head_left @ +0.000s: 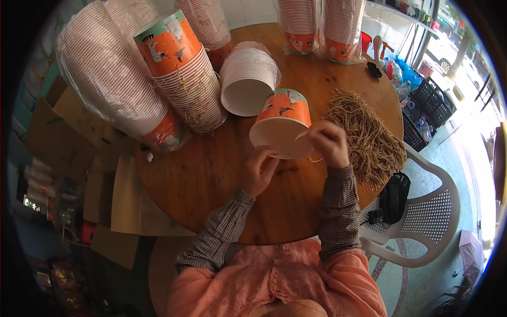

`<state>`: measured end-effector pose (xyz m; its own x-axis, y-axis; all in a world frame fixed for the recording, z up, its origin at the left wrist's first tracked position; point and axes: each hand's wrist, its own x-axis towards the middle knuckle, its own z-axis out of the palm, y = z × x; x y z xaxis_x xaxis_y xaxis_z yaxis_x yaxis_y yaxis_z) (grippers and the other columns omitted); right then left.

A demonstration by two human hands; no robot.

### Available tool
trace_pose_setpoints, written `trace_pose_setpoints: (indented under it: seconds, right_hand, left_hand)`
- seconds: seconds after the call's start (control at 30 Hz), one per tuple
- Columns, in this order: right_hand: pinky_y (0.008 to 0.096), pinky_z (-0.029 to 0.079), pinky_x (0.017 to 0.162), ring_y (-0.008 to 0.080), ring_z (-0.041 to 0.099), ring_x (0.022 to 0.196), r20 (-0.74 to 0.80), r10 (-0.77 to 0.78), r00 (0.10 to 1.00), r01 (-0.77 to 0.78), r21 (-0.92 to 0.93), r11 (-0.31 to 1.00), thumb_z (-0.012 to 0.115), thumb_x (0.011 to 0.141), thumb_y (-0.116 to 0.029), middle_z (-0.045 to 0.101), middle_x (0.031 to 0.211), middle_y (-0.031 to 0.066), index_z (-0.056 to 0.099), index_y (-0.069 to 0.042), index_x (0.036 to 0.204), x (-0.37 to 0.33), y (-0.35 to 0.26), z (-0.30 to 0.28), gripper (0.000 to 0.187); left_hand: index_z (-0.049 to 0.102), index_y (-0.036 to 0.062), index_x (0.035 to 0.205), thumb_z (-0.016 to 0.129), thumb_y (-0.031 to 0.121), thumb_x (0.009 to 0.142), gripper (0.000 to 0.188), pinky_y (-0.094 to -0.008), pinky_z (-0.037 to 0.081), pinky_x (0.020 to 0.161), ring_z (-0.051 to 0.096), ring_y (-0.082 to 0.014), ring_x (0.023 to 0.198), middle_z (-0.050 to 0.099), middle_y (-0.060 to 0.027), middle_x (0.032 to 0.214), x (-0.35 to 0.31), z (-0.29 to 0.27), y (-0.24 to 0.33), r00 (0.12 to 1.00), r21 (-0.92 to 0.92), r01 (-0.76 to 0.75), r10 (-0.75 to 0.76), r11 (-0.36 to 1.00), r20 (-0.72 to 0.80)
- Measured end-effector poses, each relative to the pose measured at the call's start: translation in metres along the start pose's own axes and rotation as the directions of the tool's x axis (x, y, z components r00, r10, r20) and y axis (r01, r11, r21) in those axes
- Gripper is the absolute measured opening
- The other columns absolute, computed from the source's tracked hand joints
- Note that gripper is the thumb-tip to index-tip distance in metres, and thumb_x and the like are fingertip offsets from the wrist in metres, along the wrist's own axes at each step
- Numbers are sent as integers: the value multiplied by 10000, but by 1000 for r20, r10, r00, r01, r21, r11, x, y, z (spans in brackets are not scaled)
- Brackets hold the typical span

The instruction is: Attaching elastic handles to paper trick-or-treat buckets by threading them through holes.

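An orange paper tub [285,110] with a green base band and printed figures is tilted over the table, its white open mouth toward me. My left hand [260,170] is closed on the near rim, thumb and fingers pinching it. My right hand [330,143] is pinched at the tub's right rim, with a thin tan strand of string showing at its fingertips and a loop below them. To the right of that hand lies a heap of tan strings [364,140]. Behind the tub, a bagged stack of white-mouthed tubs [248,87] lies on its side.
The round wooden table [185,182] carries an unwrapped tub stack [185,79] with strings on it, and wrapped stacks [100,63] beside it. More wrapped stacks [299,24] stand at the back. A grey plastic chair [441,211] holding a black bag [396,196] is at right; cardboard [127,201] at left.
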<state>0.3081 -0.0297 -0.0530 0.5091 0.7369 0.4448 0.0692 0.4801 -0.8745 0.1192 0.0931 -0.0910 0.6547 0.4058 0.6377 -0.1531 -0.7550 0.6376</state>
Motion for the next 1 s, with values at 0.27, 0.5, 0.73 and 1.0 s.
trace_pose_setpoints:
  seconds: [0.27,0.5,0.73,1.0]
  right_hand:
    - [240,492,799,99,611,901,-287,58,956,-22,129,991,598,900,-65,679,1028,80,661,33,972,15,40,5,136]
    - [274,461,918,121,560,1045,-5,139,990,-137,154,979,590,909,-38,602,1219,118,608,26,927,-7,51,68,69]
    - [265,506,837,100,607,911,1,194,981,-189,216,958,576,899,-33,616,1174,109,569,36,928,-14,64,88,76]
    - [272,482,866,110,579,977,58,187,981,-195,212,958,571,899,-34,617,1186,115,551,20,887,-15,63,88,59]
  left_hand:
    - [554,25,1186,698,101,824,397,-376,496,905,585,-311,1105,586,-182,1164,0,31,-9,991,60,111,-115,992,68]
    - [552,15,1202,659,179,883,375,-343,520,851,642,-263,998,647,-159,1061,-15,9,-34,947,-48,307,-310,951,-87]
    - [561,-27,1148,614,161,892,322,-342,524,769,653,-258,900,651,-163,1000,-17,-11,-41,948,-40,295,-297,955,-112]
    - [557,-38,1145,606,162,922,304,-309,510,720,633,-196,852,648,-134,975,-11,-16,-29,931,122,341,-317,932,-182]
